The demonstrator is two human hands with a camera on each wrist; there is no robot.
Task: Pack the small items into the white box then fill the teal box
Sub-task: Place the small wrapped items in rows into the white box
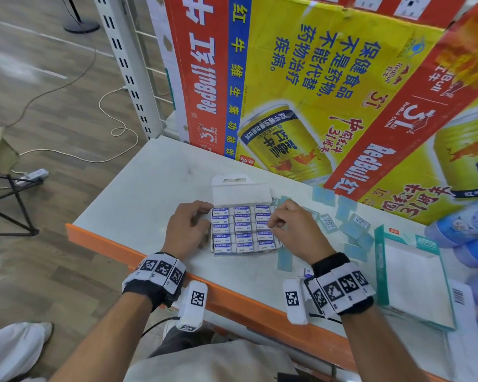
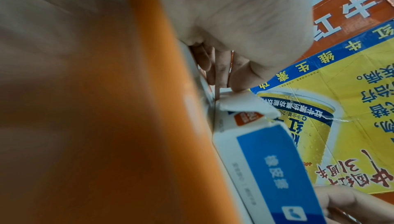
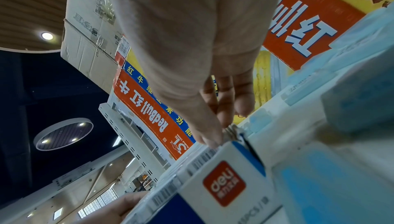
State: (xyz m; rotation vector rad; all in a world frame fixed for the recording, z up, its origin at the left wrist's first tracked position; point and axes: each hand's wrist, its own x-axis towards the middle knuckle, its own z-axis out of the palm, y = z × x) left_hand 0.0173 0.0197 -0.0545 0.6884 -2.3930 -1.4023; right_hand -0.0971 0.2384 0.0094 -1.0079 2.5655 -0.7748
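The white box (image 1: 260,250) lies open on the table, its lid (image 1: 240,194) folded back, and rows of blue-and-white erasers (image 1: 243,230) fill it. My left hand (image 1: 204,220) grips the box's left side, fingers curled round the wall. My right hand (image 1: 274,225) pinches the box's right edge, thumb on the erasers. In the left wrist view the left hand (image 2: 232,82) holds a side flap (image 2: 245,104) of the white box (image 2: 266,168). The right wrist view has my right hand (image 3: 215,133) at the top edge of the white box (image 3: 224,185). The teal box (image 1: 414,274) lies open to the right.
Several loose light-blue small packets (image 1: 353,230) lie scattered between the white box and the teal box. Big Red Bull cartons (image 1: 301,86) stand along the back of the table. Blue wrapped packs (image 1: 469,224) are stacked at the far right. An orange rail (image 1: 232,293) edges the table front.
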